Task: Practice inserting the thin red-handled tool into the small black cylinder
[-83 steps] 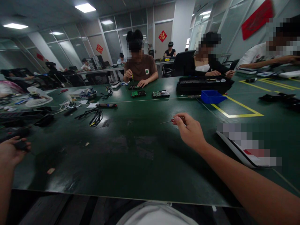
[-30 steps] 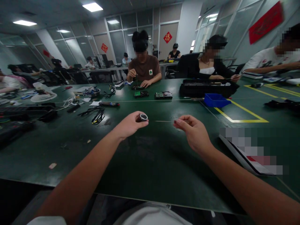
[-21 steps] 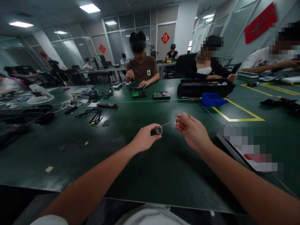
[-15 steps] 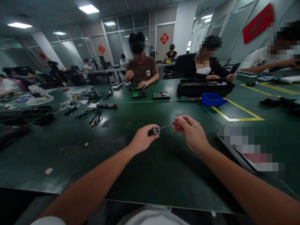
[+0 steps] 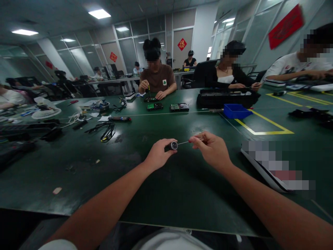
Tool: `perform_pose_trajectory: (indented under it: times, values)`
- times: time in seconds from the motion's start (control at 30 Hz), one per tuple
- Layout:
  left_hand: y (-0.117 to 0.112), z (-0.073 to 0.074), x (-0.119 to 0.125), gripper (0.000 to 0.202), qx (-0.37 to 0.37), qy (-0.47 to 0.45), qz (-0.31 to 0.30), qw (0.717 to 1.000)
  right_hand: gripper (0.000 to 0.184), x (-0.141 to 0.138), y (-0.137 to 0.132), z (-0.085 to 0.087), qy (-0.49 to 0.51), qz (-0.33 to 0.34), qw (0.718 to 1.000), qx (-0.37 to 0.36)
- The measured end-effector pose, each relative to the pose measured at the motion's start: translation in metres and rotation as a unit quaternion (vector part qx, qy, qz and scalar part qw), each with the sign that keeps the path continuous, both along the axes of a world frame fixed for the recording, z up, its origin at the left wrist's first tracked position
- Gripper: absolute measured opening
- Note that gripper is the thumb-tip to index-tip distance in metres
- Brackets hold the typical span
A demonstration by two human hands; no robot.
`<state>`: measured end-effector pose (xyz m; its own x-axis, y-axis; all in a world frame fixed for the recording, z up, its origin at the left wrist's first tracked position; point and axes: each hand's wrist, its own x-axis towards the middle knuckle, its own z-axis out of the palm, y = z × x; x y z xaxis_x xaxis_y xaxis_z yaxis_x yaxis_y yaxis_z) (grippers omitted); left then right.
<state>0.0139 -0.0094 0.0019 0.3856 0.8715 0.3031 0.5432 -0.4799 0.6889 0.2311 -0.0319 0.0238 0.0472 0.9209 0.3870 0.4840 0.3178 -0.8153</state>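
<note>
My left hand (image 5: 158, 155) is closed around a small black cylinder with a silver ring at its end (image 5: 172, 146), held above the dark green table (image 5: 135, 180). My right hand (image 5: 212, 149) pinches a thin metal rod with a red handle (image 5: 185, 142). The rod's tip points left and reaches the open end of the cylinder. Both hands hover close together near the table's middle.
Black cables (image 5: 105, 130) and a pen-shaped tool (image 5: 119, 118) lie at the left. Circuit boards (image 5: 179, 107), a black case (image 5: 226, 97) and a blue bin (image 5: 235, 111) sit farther back. A flat device (image 5: 270, 165) lies right. Several other people work across the table.
My left hand came in from the far left with the cylinder and met the right hand. The rod tip moved from apart to touching the cylinder's end.
</note>
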Motion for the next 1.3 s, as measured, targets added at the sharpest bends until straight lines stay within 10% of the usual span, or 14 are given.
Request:
perform_pose_trajectory:
  times: [0.3,1.3]
  values:
    - [0.003,-0.005,-0.003,0.039,0.019,0.005,0.013,1.000,0.019,0.000,-0.003,-0.003,-0.036,0.104,0.993,0.037]
    - [0.004,-0.004,-0.002,0.039,0.026,0.019,0.017,0.999,0.022,-0.002,0.000,-0.008,0.044,0.068,0.997,-0.017]
